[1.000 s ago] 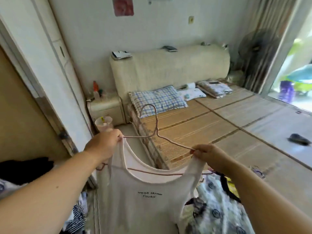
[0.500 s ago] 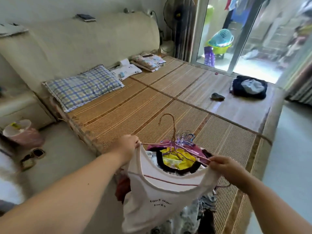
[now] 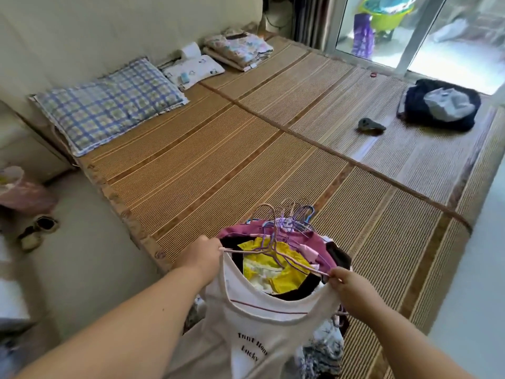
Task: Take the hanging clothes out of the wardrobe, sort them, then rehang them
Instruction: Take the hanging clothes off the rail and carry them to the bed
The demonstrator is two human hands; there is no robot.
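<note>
Head view: left hand, right hand, fingers pinching ends of pink hanger with white top, over clothes pile on bed. Step, likely: taking out, piling. Next: lay top flat on pile, hooks together.

A bedroom in a home: a wide bed under a woven mat, a checked pillow and folded blanket by the padded headboard, clothes on hangers heaped at the near edge, slippers on the floor, and a sliding glass door.
</note>
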